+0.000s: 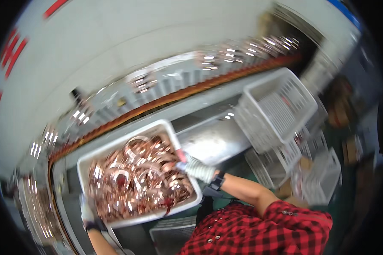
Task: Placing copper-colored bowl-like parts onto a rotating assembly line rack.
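Observation:
A white plastic tub [169,131] is heaped with shiny copper-coloured metal pieces [134,178], several of them ring-shaped. My left hand [87,212], in a pale glove, grips the tub's left side near the front corner. On the opposite side my right hand [198,168] is closed over the rim, its glove striped and its fingertips pinkish. A dark band circles each wrist. Motion blurs the picture, and the outer side of the tub hides part of the left fingers.
Behind the tub runs a conveyor [157,102] with an orange-brown edge, carrying shiny metal pieces [142,83]. A metal surface [212,138] lies right of the tub. White crates [264,123] are stacked farther right, and another crate [172,233] stands below the tub.

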{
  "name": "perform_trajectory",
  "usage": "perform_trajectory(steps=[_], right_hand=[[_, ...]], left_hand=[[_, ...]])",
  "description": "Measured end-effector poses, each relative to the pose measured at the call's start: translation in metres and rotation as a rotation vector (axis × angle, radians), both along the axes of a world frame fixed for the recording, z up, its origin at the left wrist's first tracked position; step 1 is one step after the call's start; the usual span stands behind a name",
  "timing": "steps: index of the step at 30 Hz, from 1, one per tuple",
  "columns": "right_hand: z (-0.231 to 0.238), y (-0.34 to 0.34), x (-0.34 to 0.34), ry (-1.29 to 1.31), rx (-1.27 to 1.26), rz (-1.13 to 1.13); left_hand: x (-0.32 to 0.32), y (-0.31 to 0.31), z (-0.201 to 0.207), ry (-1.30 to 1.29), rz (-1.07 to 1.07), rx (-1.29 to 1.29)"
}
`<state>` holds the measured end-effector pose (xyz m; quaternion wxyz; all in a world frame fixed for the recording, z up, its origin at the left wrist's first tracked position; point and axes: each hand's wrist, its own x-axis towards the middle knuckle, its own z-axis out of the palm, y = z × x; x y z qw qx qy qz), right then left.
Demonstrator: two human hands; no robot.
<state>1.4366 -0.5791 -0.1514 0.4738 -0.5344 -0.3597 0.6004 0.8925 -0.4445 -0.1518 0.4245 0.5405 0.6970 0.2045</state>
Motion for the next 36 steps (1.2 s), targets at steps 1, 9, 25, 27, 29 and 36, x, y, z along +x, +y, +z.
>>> perform_trajectory(steps=[1, 9, 25, 27, 29, 36], right_hand=[[0.011, -0.006, -0.001, 0.046, -0.037, 0.005], [-0.06, -0.149, 0.057, -0.266, 0.034, -0.282], [-0.049, -0.721, 0.128, -0.212, -0.389, -1.356], [-0.075, -0.797, 0.094, -0.173, -0.244, -1.682], [-0.065, -0.854, 0.053, -0.094, -0.304, -1.838], [0.021, -0.977, -0.064, -0.024, -0.259, -2.494]], left_hand=[[-0.013, -0.007, -0.006, 0.517, -0.197, 0.14], [0.233, -0.116, 0.032, 0.227, -0.296, 0.189], [0.553, -0.396, -0.014, -0.325, -0.94, -0.442], [0.602, -0.442, -0.029, -0.362, -1.076, -0.541], [0.66, -0.48, -0.043, -0.435, -1.217, -0.632], [0.831, -0.755, -0.057, -0.196, -1.689, -0.584]])
